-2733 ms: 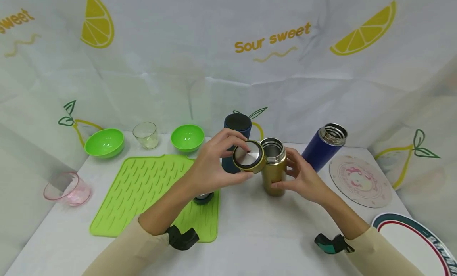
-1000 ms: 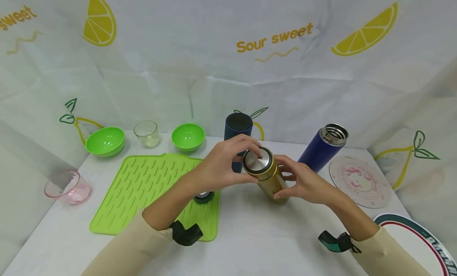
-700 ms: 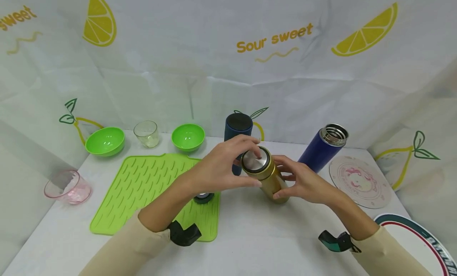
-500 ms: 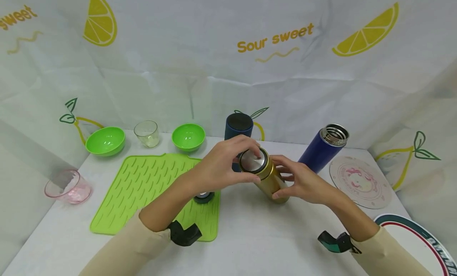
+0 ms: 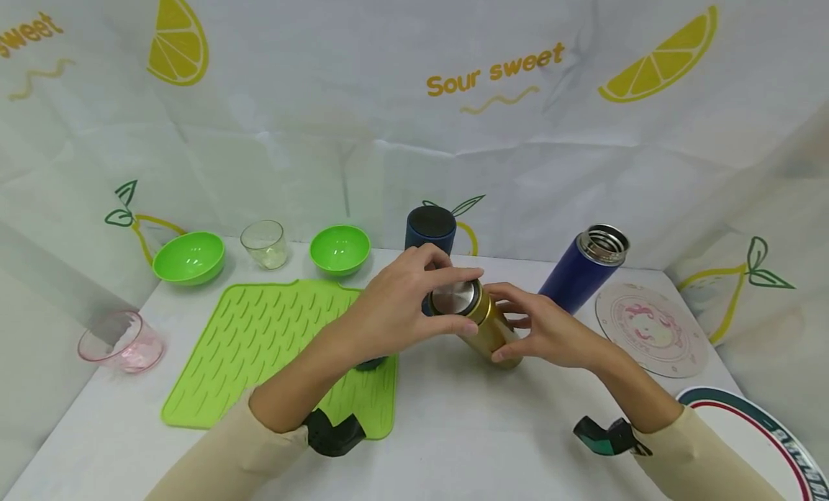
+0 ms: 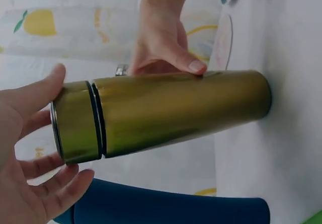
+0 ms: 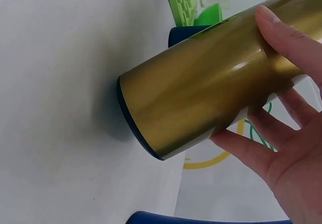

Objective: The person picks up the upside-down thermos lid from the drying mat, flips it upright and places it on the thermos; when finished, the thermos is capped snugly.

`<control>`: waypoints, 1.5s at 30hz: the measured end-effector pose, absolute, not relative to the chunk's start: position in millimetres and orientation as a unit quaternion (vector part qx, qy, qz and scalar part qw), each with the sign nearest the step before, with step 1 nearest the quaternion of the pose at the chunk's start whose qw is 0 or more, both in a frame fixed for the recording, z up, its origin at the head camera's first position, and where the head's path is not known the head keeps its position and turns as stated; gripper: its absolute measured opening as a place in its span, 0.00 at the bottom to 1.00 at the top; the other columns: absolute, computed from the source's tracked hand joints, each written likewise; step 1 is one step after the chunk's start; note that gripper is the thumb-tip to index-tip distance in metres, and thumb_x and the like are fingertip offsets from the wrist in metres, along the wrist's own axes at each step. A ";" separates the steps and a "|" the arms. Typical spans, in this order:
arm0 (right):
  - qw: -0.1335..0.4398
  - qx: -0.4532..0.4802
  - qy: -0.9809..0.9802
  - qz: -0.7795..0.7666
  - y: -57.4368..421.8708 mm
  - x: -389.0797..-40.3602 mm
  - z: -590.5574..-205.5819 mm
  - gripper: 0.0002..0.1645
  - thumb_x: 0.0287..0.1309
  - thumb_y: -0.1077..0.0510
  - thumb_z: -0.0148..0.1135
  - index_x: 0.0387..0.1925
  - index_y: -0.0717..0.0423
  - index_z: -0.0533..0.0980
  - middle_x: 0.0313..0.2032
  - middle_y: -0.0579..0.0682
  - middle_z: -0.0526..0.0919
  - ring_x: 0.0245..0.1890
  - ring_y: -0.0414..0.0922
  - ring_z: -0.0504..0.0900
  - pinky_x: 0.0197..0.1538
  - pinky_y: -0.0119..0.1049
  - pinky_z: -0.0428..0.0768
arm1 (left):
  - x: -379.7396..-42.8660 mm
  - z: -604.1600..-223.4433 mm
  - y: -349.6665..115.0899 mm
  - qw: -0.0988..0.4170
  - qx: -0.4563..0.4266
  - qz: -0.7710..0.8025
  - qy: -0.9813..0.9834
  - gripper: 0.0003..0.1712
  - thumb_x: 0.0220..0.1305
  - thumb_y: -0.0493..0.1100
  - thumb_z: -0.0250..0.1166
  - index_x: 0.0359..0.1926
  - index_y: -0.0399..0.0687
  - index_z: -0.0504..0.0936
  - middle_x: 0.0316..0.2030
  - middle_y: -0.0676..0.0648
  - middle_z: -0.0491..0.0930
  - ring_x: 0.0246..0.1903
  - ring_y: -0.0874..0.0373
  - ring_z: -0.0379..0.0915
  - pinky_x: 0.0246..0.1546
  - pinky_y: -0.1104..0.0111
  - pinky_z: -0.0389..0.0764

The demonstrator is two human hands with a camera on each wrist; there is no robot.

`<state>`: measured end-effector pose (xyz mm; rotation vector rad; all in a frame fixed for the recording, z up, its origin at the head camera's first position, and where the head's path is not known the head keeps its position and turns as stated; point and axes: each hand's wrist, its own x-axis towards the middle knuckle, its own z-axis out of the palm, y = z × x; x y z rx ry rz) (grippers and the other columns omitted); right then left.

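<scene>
A gold thermos bottle [image 5: 495, 339] leans toward the left in the head view, its base close to the white tabletop. My right hand [image 5: 553, 330] grips its body from the right, thumb in front and fingers behind. Its steel-topped lid [image 5: 453, 297] sits on the mouth, with a thin dark line between lid and body in the left wrist view. My left hand [image 5: 398, 303] holds this lid [image 6: 78, 123] by its rim, thumb on one side and fingertips on the other. Behind the left hand stands a dark blue bottle [image 5: 431, 224], partly hidden.
An uncapped blue thermos [image 5: 579, 274] stands at the right, near a round pink-patterned mat [image 5: 650, 330] and a white plate [image 5: 745, 443]. Leftward are a green mat [image 5: 259, 342] with a dark lid [image 5: 371, 363], two green bowls [image 5: 190, 258], a clear glass [image 5: 264, 245] and a pink glass [image 5: 129, 346].
The lid has moved from beside the open gold bottle onto its mouth, and the bottle has tilted left. Lately the left fingers have shifted around the lid, the index finger leaving its steel top.
</scene>
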<state>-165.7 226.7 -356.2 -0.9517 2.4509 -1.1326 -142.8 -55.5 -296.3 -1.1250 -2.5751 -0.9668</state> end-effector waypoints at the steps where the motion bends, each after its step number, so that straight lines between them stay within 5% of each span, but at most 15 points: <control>1: 0.141 -0.327 0.848 -0.392 227.0 -165.6 -356.2 0.52 0.51 0.55 0.80 0.74 0.53 0.62 0.70 0.60 0.72 0.66 0.66 0.77 0.60 0.52 0.84 | -143.7 -296.1 -56.3 0.078 -0.389 -0.334 -0.855 0.34 0.55 0.56 0.78 0.64 0.62 0.82 0.54 0.52 0.76 0.52 0.60 0.70 0.46 0.70 0.77; 5: 0.148 -0.315 0.852 -0.392 228.9 -165.3 -356.1 0.52 0.51 0.54 0.79 0.74 0.53 0.62 0.70 0.61 0.72 0.66 0.67 0.76 0.60 0.53 0.83 | -146.7 -292.1 -60.6 0.030 -0.439 -0.371 -0.818 0.31 0.59 0.41 0.76 0.65 0.58 0.81 0.65 0.49 0.75 0.66 0.55 0.68 0.62 0.61 0.77; 7: 0.149 -0.314 0.850 -0.395 229.2 -165.5 -356.6 0.52 0.51 0.54 0.80 0.74 0.53 0.62 0.70 0.61 0.72 0.67 0.67 0.76 0.61 0.53 0.83 | -146.5 -291.5 -60.9 0.026 -0.434 -0.367 -0.822 0.33 0.59 0.43 0.76 0.66 0.59 0.79 0.68 0.49 0.73 0.68 0.53 0.66 0.64 0.58 0.77; 12: 0.145 -0.321 0.847 -0.397 228.8 -166.0 -357.5 0.51 0.51 0.54 0.80 0.73 0.52 0.63 0.70 0.59 0.72 0.67 0.65 0.76 0.61 0.51 0.83 | -143.9 -295.6 -55.1 0.069 -0.379 -0.329 -0.862 0.37 0.56 0.59 0.77 0.67 0.62 0.79 0.58 0.51 0.75 0.53 0.60 0.72 0.46 0.71 0.79; 14: 0.147 -0.320 0.848 -0.397 228.8 -165.3 -357.1 0.51 0.51 0.54 0.79 0.74 0.52 0.63 0.71 0.59 0.72 0.67 0.66 0.76 0.62 0.53 0.83 | -145.0 -296.5 -54.8 0.068 -0.384 -0.337 -0.857 0.35 0.57 0.57 0.77 0.65 0.61 0.80 0.55 0.51 0.75 0.50 0.61 0.72 0.43 0.75 0.80; 20: 0.154 -0.315 0.846 -0.401 228.8 -163.4 -355.4 0.52 0.52 0.54 0.79 0.74 0.49 0.62 0.71 0.59 0.71 0.67 0.67 0.75 0.62 0.57 0.82 | -147.4 -292.3 -61.3 0.022 -0.448 -0.373 -0.813 0.32 0.59 0.36 0.74 0.65 0.56 0.81 0.66 0.48 0.75 0.65 0.55 0.71 0.60 0.63 0.80; 23: 0.150 -0.319 0.846 -0.400 229.1 -163.9 -356.2 0.51 0.52 0.55 0.79 0.74 0.50 0.62 0.71 0.59 0.72 0.67 0.67 0.75 0.61 0.55 0.82 | -144.9 -292.4 -59.3 0.039 -0.420 -0.353 -0.835 0.34 0.58 0.45 0.77 0.66 0.60 0.80 0.66 0.49 0.74 0.65 0.55 0.71 0.59 0.61 0.80; 27: 0.149 -0.322 0.844 -0.401 230.0 -164.5 -357.4 0.51 0.52 0.55 0.79 0.74 0.51 0.62 0.71 0.59 0.72 0.67 0.67 0.75 0.61 0.53 0.83 | -141.2 -294.4 -53.5 0.078 -0.363 -0.338 -0.865 0.37 0.51 0.59 0.80 0.63 0.62 0.82 0.53 0.52 0.77 0.48 0.61 0.75 0.42 0.71 0.79; 30: 0.153 -0.318 0.845 -0.402 230.6 -164.0 -356.7 0.51 0.52 0.54 0.79 0.74 0.50 0.63 0.71 0.58 0.72 0.67 0.67 0.75 0.61 0.54 0.83 | -142.5 -294.2 -54.2 0.065 -0.381 -0.369 -0.845 0.31 0.53 0.51 0.80 0.60 0.58 0.85 0.52 0.51 0.77 0.46 0.62 0.75 0.41 0.75 0.80; 34: 0.155 -0.312 0.847 -0.401 229.4 -164.5 -355.4 0.53 0.51 0.54 0.79 0.75 0.50 0.62 0.71 0.59 0.71 0.67 0.67 0.76 0.60 0.56 0.83 | -146.7 -291.9 -60.3 0.023 -0.429 -0.399 -0.810 0.31 0.56 0.34 0.75 0.61 0.54 0.84 0.62 0.48 0.75 0.61 0.56 0.74 0.56 0.66 0.82; 37: 0.152 -0.315 0.848 -0.399 227.8 -166.3 -355.9 0.52 0.51 0.54 0.79 0.74 0.50 0.62 0.71 0.59 0.72 0.66 0.66 0.77 0.60 0.55 0.84 | -146.3 -291.8 -60.7 0.039 -0.406 -0.369 -0.835 0.33 0.57 0.42 0.77 0.65 0.57 0.81 0.64 0.48 0.74 0.63 0.54 0.73 0.57 0.62 0.81; 41: 0.147 -0.323 0.846 -0.399 226.3 -167.7 -356.5 0.51 0.51 0.55 0.80 0.74 0.51 0.63 0.70 0.57 0.73 0.66 0.64 0.78 0.60 0.53 0.84 | -144.9 -294.1 -56.2 0.066 -0.351 -0.318 -0.878 0.40 0.53 0.62 0.78 0.67 0.61 0.79 0.54 0.51 0.78 0.44 0.61 0.77 0.40 0.71 0.79; 43: 0.147 -0.323 0.845 -0.400 225.7 -167.5 -356.5 0.51 0.51 0.54 0.79 0.74 0.52 0.63 0.70 0.58 0.73 0.66 0.64 0.78 0.61 0.54 0.83 | -146.9 -294.3 -56.3 0.057 -0.362 -0.327 -0.871 0.37 0.55 0.58 0.78 0.66 0.59 0.80 0.52 0.52 0.79 0.41 0.62 0.77 0.38 0.73 0.79; 45: 0.151 -0.320 0.845 -0.402 225.1 -167.2 -356.4 0.51 0.52 0.54 0.79 0.74 0.51 0.63 0.70 0.58 0.72 0.67 0.65 0.77 0.62 0.55 0.82 | -150.0 -293.4 -58.9 0.036 -0.397 -0.343 -0.850 0.34 0.56 0.48 0.78 0.65 0.56 0.81 0.56 0.50 0.80 0.48 0.61 0.79 0.45 0.72 0.82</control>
